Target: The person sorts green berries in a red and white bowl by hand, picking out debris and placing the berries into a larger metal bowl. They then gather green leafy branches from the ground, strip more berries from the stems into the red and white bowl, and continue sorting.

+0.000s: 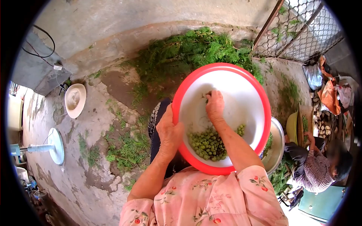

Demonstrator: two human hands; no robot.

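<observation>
A large white basin with a red rim (265, 101) rests tilted over my lap. My left hand (168, 130) is closed on the rim at its left side. Inside the basin, my right hand (214, 106) is held over the far part of the white floor, its fingers pinched together. Small dark stem-like bits show at the fingertips; what they grip is too small to name. Green, round, berry-like fruits (208, 145) are heaped at the near side of the basin, some with darker skins. My right forearm hides part of the heap.
A metal bowl (279, 145) with greens stands right of the basin. Another person (315, 169) sits at the right beside a yellow-green basin (292, 128). Cut leafy branches (200, 47) lie by the wall. A hat (75, 100) and a fan (55, 146) are at left.
</observation>
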